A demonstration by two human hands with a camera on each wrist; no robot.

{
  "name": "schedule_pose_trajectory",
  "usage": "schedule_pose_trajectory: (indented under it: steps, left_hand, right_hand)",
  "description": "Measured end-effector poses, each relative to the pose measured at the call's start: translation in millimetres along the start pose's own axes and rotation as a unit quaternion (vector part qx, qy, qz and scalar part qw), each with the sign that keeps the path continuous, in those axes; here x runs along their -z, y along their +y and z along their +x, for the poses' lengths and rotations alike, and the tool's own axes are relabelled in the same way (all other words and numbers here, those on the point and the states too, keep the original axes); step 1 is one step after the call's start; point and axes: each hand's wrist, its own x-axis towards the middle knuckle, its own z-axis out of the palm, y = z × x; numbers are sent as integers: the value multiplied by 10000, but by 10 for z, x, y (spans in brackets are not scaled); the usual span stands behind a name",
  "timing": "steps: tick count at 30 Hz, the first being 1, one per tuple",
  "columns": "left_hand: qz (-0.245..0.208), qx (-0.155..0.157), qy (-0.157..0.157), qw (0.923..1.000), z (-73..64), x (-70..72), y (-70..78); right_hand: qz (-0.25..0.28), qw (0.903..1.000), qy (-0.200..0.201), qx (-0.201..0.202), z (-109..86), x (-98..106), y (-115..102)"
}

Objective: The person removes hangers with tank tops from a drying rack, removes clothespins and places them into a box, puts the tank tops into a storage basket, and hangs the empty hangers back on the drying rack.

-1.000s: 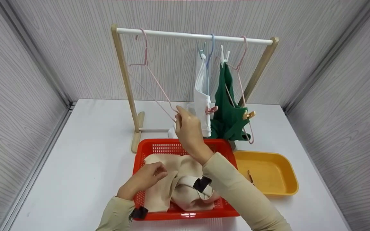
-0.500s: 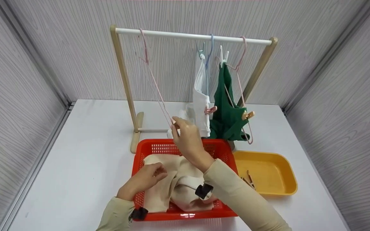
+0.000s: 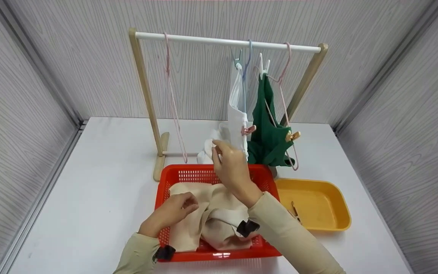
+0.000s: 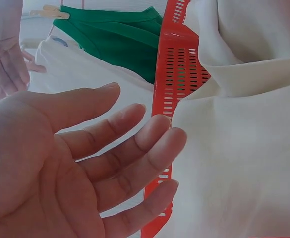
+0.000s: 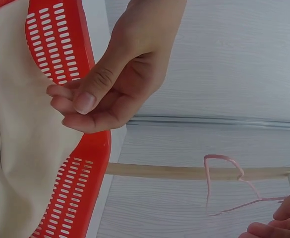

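Note:
My left hand (image 3: 173,209) hovers above beige cloth (image 3: 188,228) in a red slotted basket (image 3: 219,257), fingers loosely bent and holding nothing; its palm shows large in the left wrist view. Over the basket's far edge is my right hand (image 3: 234,163), empty, thumb and index fingertip a little apart. A pink hanger (image 3: 174,102) hangs edge-on from the rack's rail, just left of those fingers and free of them. Beside the right hand, a white garment (image 3: 238,121) hangs on a blue hanger with a pink peg (image 3: 248,130).
The rack has a white rail (image 3: 211,40) on wooden posts. Green clothing (image 3: 272,140) hangs at right on another pink hanger, with a white clip and an orange peg (image 3: 293,136). A yellow tray (image 3: 325,205) holding pegs stands right of the basket.
My right hand has let go of the pink hanger and drawn back to the right. The hanger has swung left and hangs straighter, turned edge-on. The left hand has not moved.

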Motion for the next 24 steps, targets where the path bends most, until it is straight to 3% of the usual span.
schedule_pose_trajectory:
  steps: [17, 24]
  left_hand:
    - [-123, -356, 302, 9988, 41, -5, -9]
    - [-143, -400, 383, 9984, 33, -3, -6]
  right_hand:
    - [70, 9961, 806, -354, -48, 289, 191]
    - [52, 9909, 948, -956, -48, 366, 289]
